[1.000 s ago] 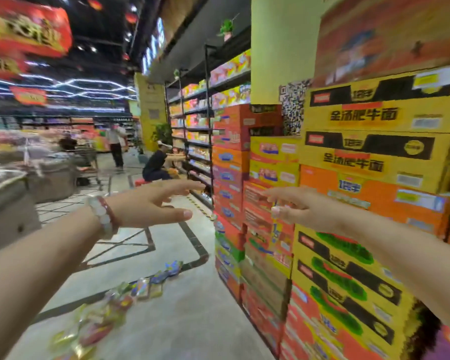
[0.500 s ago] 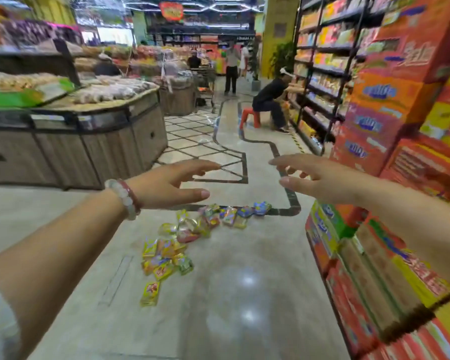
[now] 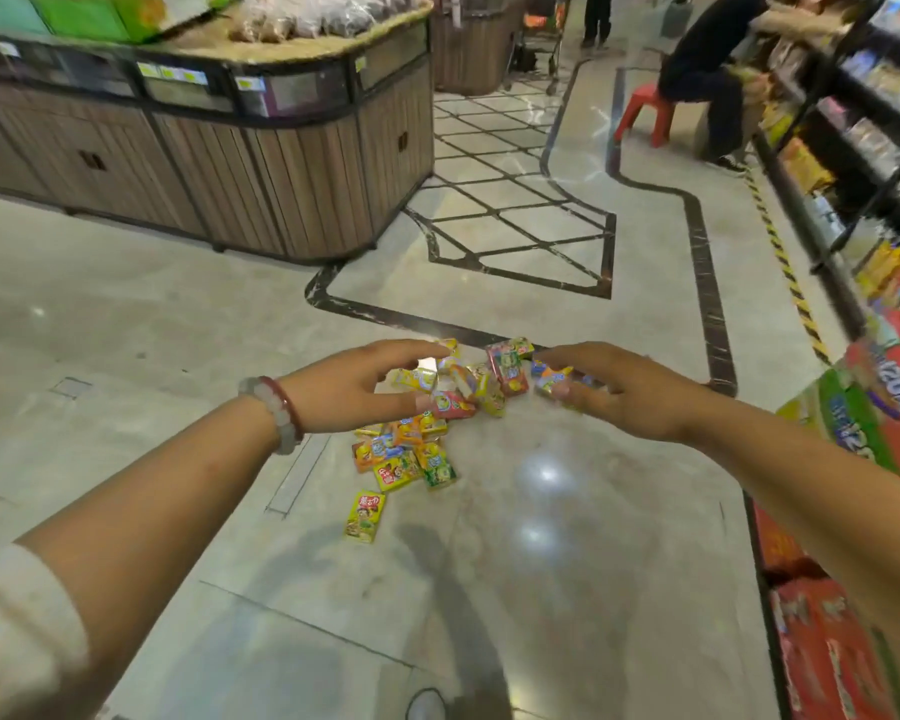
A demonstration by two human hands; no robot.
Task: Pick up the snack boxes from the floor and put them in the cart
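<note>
Several small colourful snack boxes (image 3: 418, 451) lie scattered on the shiny tiled floor ahead of me, with one yellow box (image 3: 365, 516) lying apart, nearest to me. My left hand (image 3: 354, 392), a bead bracelet on its wrist, reaches out over the left side of the pile with fingers and thumb spread and nothing in it. My right hand (image 3: 630, 392) reaches over the right side, fingers loosely bent and holding nothing. Both hands overlap some boxes in view; I cannot tell whether they touch. No cart near me is in view.
A wooden display island (image 3: 281, 163) stands at the back left. Stacked red and green cartons (image 3: 853, 589) line the right edge, with shelves (image 3: 879, 96) beyond. A person sits on a red stool (image 3: 645, 111) at the back right. Open floor lies between me and the boxes.
My view has swung from the carton stacks down to the floor. The boxes now sit centred and closer, and both hands have lowered toward the pile.
</note>
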